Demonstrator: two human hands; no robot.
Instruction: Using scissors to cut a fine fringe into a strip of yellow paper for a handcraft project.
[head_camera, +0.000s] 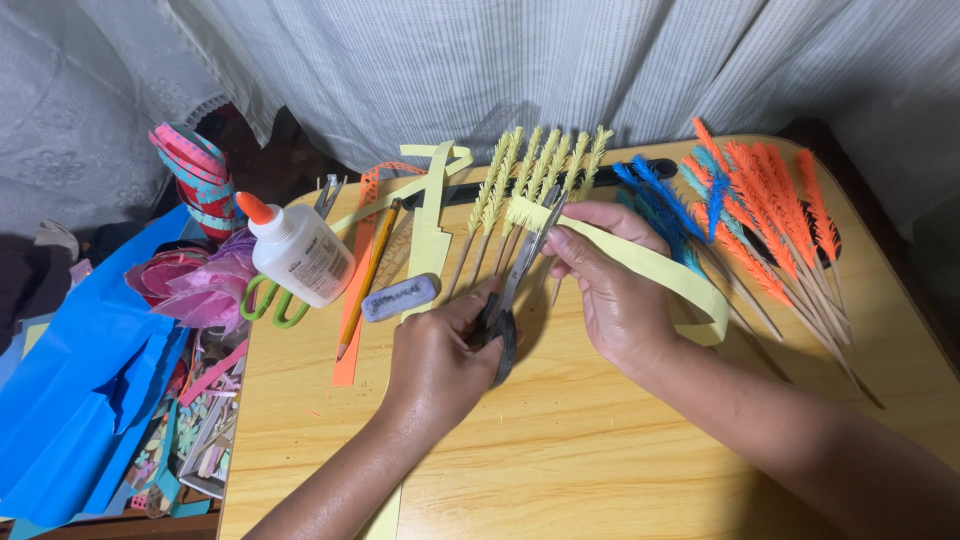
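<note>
Head view looks down on our two hands at work over a yellow wooden bench (600, 460), and we place everything by the scissors (515, 290) near its middle. Our left hand (440, 355) is closed around the scissors' dark handles, fingers through the loops, so the blades point up and away from us and can open and shut on the paper. Our right hand (610, 285), just right of the scissors, pinches a long yellow paper strip (650, 265) between thumb and fingertips and keeps it taut, feeding its fringed end into the blades; the rest of the strip trails off to the right, past the wrist. Just beyond the blade tips lies a row of yellow fringed paper stems (540, 165), laid side by side with their sticks toward us, seemingly to stay separate. To the right of the scissors, blue fringed stems (655, 195) and then orange fringed stems (775, 205) are fanned out by colour. To the left of the scissors lie a grey eraser (400, 297), a pencil (368, 275) and an orange paper strip (355, 300), then a white glue bottle (300, 255) with an orange cap, lying over green-handled scissors (270, 300). Farther left, off the bench edge, sit pink tissue paper (195, 285) and a blue paper sheet (80, 400).
</note>
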